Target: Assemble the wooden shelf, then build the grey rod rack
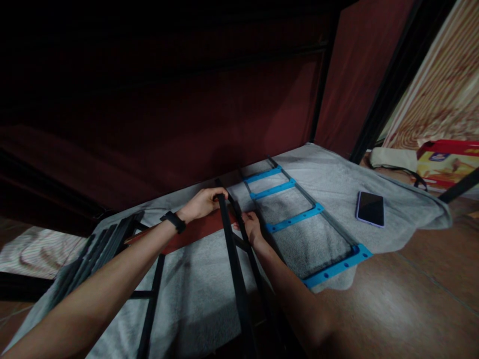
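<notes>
A black ladder-like frame, two long bars joined by a crosspiece, stands tilted in front of me. My left hand, with a black watch on the wrist, curls closed over the upper end of its left bar. Lower on the other bar, my right hand is closed around it, its fingertips partly hidden behind the bar. Behind the hands a reddish-brown board lies on a grey cloth. Another black frame piece is left of the held one.
Right of my hands lies a grey frame with blue crosspieces. A phone rests on the cloth. Several dark bars are stacked at left. Dark red panels stand behind, and a red-and-yellow package sits far right.
</notes>
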`<state>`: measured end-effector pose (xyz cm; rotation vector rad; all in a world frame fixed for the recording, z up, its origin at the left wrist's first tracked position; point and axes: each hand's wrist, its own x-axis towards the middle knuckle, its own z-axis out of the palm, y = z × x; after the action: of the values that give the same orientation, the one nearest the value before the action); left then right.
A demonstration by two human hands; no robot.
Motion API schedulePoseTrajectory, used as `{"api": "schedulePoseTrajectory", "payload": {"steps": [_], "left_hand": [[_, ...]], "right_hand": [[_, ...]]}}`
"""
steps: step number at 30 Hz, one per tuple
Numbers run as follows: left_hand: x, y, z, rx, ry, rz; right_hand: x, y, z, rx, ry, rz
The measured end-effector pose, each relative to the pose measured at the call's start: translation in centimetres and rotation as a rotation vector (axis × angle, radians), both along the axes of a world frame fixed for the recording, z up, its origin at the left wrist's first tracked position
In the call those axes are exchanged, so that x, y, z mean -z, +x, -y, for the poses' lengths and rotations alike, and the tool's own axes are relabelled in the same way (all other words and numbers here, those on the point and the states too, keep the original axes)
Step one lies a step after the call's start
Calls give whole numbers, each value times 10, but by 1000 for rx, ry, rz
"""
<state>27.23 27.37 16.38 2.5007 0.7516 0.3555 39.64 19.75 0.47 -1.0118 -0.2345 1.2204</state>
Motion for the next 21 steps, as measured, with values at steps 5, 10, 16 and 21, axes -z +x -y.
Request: {"api": "schedulePoseTrajectory", "payload": {"steps": [5, 10, 16, 21], "left_hand": [[-1, 1, 1, 4, -2, 5], [-2, 0, 1, -12, -5, 5], [-2, 0, 2, 11, -4, -8], [-3, 0, 1, -11, 4, 10]], "right_hand": [[-2, 3, 0, -34, -33, -41], [-4, 2, 2, -31, 1, -57], [-4, 2, 3, -24, -51, -29], [-3, 2, 1, -14, -14, -18]]}}
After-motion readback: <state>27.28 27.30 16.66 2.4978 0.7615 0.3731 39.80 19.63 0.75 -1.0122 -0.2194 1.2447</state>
